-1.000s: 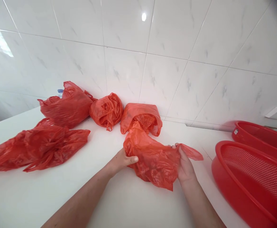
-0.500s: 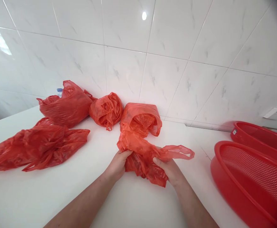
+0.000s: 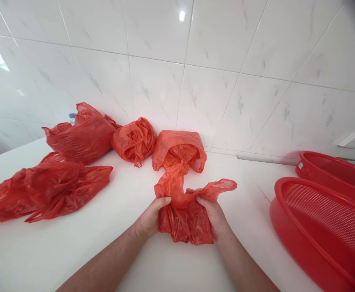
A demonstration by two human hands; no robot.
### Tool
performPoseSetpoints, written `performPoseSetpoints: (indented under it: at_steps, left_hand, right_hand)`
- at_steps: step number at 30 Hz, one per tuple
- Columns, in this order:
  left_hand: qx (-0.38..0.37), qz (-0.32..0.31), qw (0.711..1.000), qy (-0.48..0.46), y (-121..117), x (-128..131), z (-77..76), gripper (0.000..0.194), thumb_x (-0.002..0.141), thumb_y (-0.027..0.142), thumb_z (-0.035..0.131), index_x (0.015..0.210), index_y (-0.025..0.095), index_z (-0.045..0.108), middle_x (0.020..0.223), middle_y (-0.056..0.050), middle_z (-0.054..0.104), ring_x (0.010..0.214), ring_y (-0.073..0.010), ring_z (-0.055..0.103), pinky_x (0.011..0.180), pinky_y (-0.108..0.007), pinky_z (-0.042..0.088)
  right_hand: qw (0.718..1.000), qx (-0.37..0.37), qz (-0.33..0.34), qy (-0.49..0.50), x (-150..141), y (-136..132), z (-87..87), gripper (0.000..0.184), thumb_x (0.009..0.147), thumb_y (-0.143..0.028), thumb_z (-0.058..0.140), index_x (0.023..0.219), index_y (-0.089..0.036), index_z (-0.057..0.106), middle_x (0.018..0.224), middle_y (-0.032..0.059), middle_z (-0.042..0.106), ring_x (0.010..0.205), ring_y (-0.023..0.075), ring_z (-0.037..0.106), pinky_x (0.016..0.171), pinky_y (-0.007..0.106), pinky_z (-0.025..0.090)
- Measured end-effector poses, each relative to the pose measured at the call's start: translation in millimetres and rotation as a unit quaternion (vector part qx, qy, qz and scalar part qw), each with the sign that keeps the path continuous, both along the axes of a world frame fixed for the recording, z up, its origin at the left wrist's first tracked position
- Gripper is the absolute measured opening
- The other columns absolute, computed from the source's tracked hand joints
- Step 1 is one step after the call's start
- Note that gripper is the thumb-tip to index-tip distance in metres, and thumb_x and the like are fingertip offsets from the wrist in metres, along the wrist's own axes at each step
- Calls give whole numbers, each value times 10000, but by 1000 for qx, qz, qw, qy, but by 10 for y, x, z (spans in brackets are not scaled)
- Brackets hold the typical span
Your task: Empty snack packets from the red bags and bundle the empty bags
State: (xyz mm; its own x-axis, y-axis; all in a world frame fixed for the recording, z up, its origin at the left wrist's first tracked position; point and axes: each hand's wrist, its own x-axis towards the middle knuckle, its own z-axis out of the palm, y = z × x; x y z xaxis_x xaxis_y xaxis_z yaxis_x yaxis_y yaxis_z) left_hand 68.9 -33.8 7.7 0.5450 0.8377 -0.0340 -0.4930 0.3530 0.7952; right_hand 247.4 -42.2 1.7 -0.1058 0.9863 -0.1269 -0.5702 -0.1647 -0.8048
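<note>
Between my two hands is a thin red plastic bag (image 3: 186, 221), crumpled, its lower part hanging toward me over the white table. My left hand (image 3: 153, 215) grips its left side, thumb on top. On the right edge my right hand (image 3: 210, 211) pinches the bag, fingers partly hidden behind the plastic. A loose handle (image 3: 223, 186) sticks out to the right. Just beyond, a bulging red bag (image 3: 182, 140) rests against the wall, its gathered neck touching the bag in my hands; whether they are joined I cannot tell.
A bundled red bag (image 3: 135, 140) and a fuller red bag (image 3: 83, 136) stand along the tiled wall. Another crumpled red bag (image 3: 52, 186) lies at left. A blue bottle cap (image 3: 72, 116) shows behind. Two red mesh baskets (image 3: 289, 190) occupy the right side of the white table (image 3: 129, 263).
My hands have spread the bag wider and lower, so its front hangs flatter. The right handle has shifted left and droops less extended. The view has moved slightly.
</note>
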Motion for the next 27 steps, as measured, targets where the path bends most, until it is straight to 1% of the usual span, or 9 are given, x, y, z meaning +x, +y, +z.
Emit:
performPoseSetpoints:
  at_steps: [3, 7, 11, 14, 17, 19, 23, 25, 27]
  left_hand:
    - [70, -29, 997, 30, -29, 45, 35, 438, 673, 356, 732, 1044, 149, 627, 1038, -124, 671, 1003, -299, 612, 862, -400, 478]
    - [-2, 42, 994, 100, -21, 94, -10, 287, 712, 338, 718, 911, 150, 632, 914, -90, 689, 866, -256, 652, 799, -384, 503]
    - [-105, 126, 985, 56, 33, 67, -81, 285, 755, 382, 675, 906, 149, 611, 927, -103, 687, 858, -249, 661, 769, -372, 523]
    - [-133, 144, 980, 21, 66, 36, -95, 285, 764, 360, 670, 933, 137, 616, 953, -122, 683, 900, -256, 656, 793, -370, 526]
    - [-147, 120, 982, -11, 76, 22, -95, 277, 788, 353, 642, 936, 121, 626, 962, -131, 680, 896, -252, 656, 811, -368, 522]
    - [-155, 95, 983, -28, 74, 19, -101, 287, 801, 360, 623, 945, 112, 633, 949, -131, 679, 871, -240, 658, 815, -362, 518]
    - [-159, 57, 984, -59, 58, 22, -127, 248, 814, 364, 597, 795, 121, 637, 822, -98, 667, 800, -214, 653, 787, -355, 514]
    - [-148, 30, 985, -82, 48, 34, -136, 255, 812, 332, 592, 644, 139, 576, 718, -63, 631, 789, -207, 643, 775, -346, 508]
    - [-141, 15, 985, -95, 39, 47, -139, 300, 808, 312, 588, 568, 151, 503, 645, -37, 584, 780, -199, 632, 764, -333, 500]
  right_hand:
    - [1000, -1, 9, -3, -3, 14, 21, 126, 602, -108, 695, 657, -191, 617, 879, 28, 686, 817, 212, 620, 764, 356, 483]
    - [1000, 24, -6, 0, 31, -1, 15, 145, 585, -50, 621, 613, -190, 599, 682, -13, 630, 675, 156, 580, 662, 285, 464]
    - [995, 18, 22, 96, 123, -27, -14, 93, 683, -181, 602, 758, -200, 653, 783, 14, 640, 671, 157, 562, 650, 300, 456]
    - [989, 12, 44, 141, 152, -51, -11, 140, 762, -298, 593, 854, -215, 658, 914, 40, 645, 726, 173, 568, 680, 321, 456]
    - [983, 20, 61, 170, 104, -84, 43, 67, 790, -286, 604, 755, -231, 617, 776, -1, 609, 685, 137, 539, 675, 285, 437]
    - [979, 32, 93, 176, 48, -100, 92, 148, 799, -242, 605, 663, -216, 554, 612, -31, 506, 605, 107, 482, 648, 253, 414]
    - [986, 37, 118, 110, -41, -94, 121, 158, 810, -197, 591, 667, -199, 523, 527, -59, 348, 489, 80, 320, 565, 225, 347]
    - [991, 39, 99, 80, -58, -87, 93, 99, 817, -269, 601, 749, -209, 561, 513, -71, 303, 469, 75, 262, 567, 226, 338]
    - [991, 54, 100, 73, -58, -83, 61, 249, 811, -463, 591, 858, -219, 592, 517, -76, 290, 465, 75, 242, 579, 236, 347]
